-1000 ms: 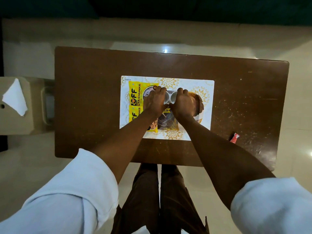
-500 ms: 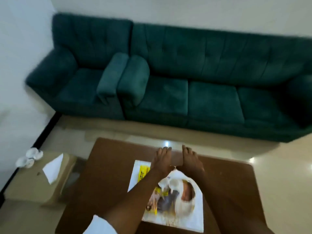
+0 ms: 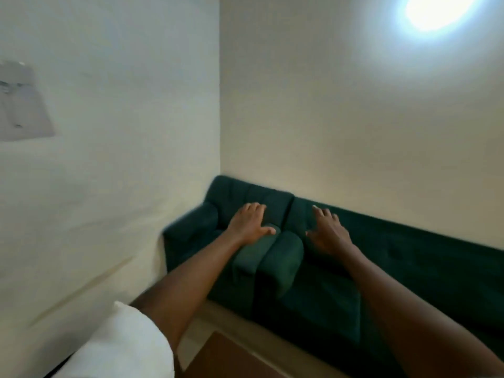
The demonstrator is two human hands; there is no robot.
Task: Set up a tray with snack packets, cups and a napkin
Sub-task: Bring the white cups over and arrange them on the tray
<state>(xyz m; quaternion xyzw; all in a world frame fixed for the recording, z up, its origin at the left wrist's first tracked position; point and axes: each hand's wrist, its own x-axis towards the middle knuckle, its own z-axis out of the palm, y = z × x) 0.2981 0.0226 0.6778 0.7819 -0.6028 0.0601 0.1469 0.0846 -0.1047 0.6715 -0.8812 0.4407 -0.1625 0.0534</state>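
Both my arms reach forward in the air, palms down. My left hand (image 3: 251, 223) has its fingers spread and holds nothing. A little to its right, my right hand (image 3: 328, 231) is also spread flat and empty. The tray, the snack packets, the cups and the napkin are out of view. Only a corner of the brown table (image 3: 218, 356) shows at the bottom edge, below my arms.
A dark green sofa (image 3: 381, 263) runs along the far wall in front of my hands. White walls meet in a corner above it, and a bright ceiling light (image 3: 433, 9) glares at the top right. A grey patch (image 3: 21, 105) marks the left wall.
The view has swung sharply up from the table to the sofa and walls. Both hands have left the cups on the tray and now hover spread and empty.
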